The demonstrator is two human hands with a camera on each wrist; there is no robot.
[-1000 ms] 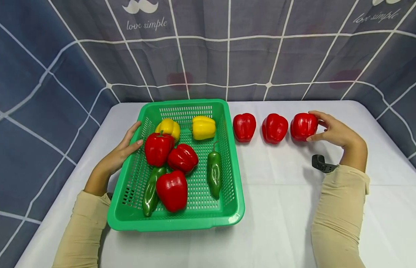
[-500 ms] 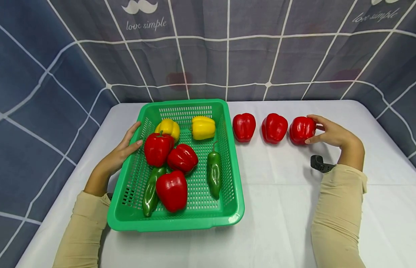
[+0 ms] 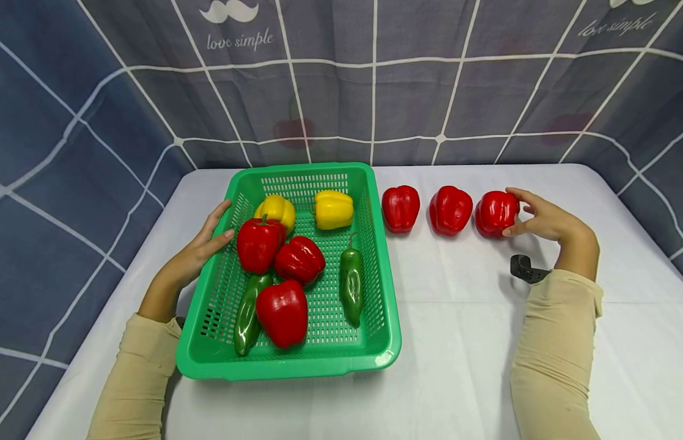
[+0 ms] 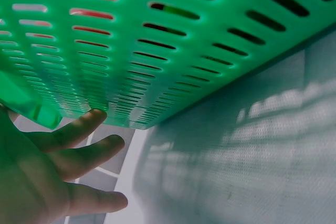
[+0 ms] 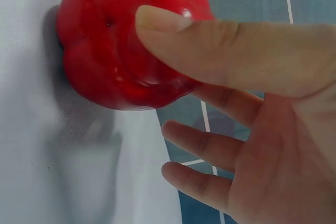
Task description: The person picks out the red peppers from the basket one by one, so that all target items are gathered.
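Observation:
At the right end of a row, a red bell pepper (image 3: 494, 214) lies on the white table, pinched between the thumb and a finger of my right hand (image 3: 556, 223). The other fingers of that hand stay off the pepper in the right wrist view. My left hand (image 3: 192, 255) holds the left rim of a green plastic basket (image 3: 393, 333), thumb over the rim; in the left wrist view several fingers (image 4: 86, 158) spread outside its slotted wall. Inside lie three red bell peppers (image 3: 283, 313), two yellow bell peppers (image 3: 334, 210) and two long green chili peppers (image 3: 351, 287).
Two more red bell peppers, a middle one (image 3: 450, 211) and one near the basket (image 3: 400, 209), complete the row on the white tablecloth (image 3: 457, 354). Grey-blue curtains (image 3: 418, 98) with white lines enclose the back and sides. A black strap (image 3: 530, 269) sits by the right wrist.
My right hand and the pepper it pinches shifted slightly left and toward me, nearer the middle pepper, then held nearly still. The left hand and basket stayed in place.

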